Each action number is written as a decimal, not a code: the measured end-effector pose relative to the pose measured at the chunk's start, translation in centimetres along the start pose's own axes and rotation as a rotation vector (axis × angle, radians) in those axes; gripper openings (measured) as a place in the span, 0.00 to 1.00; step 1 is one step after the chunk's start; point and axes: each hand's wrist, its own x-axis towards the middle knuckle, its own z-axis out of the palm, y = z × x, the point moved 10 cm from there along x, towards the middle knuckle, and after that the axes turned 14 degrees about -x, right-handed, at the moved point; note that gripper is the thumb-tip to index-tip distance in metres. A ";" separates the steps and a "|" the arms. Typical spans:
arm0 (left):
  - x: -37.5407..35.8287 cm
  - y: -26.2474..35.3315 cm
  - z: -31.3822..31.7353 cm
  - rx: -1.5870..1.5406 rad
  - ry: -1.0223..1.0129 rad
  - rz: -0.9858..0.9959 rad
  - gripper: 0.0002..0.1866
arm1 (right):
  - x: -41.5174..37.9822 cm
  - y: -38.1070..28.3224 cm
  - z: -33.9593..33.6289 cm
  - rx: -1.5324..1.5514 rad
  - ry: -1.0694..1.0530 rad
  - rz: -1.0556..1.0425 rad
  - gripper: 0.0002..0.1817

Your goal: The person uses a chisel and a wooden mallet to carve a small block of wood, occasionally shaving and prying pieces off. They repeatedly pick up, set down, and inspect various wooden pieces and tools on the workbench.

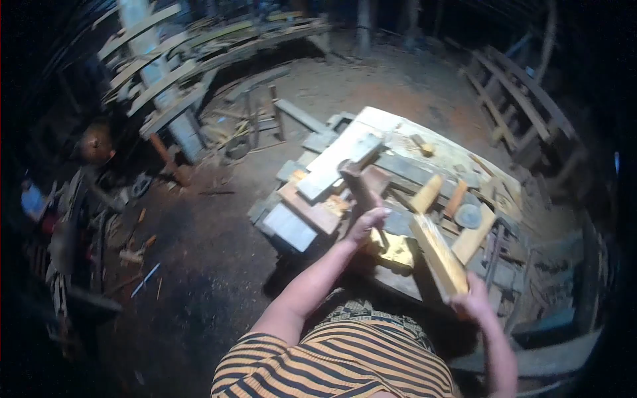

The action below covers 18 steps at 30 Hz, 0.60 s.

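Note:
My left hand (368, 225) is wrapped around a dark brown wooden piece (359, 188), long and thick at its far end, held at a slant over the near side of the workbench (458, 131). In my right hand (472, 298) is a pale squared wooden block (439, 257), gripped by its near end and tilted up toward the far left. Between the two hands a brightly lit yellow piece of wood (397, 252) lies at the bench's near edge. Just beyond the pale block are a short wooden piece (426, 194) and a round grey object (468, 215).
Boards (342, 166) and a grey flat panel (290, 227) lie on the bench's left side. A small wooden tool (423, 146) sits toward the back. Stacked planks (166, 83) stand far left, a timber rack (511, 99) far right, and scraps litter the dirt floor (192, 265).

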 end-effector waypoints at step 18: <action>-0.8 2.1 3.0 0.177 -0.163 0.221 0.10 | -5.6 -33.0 -13.2 -0.849 0.040 -0.472 0.16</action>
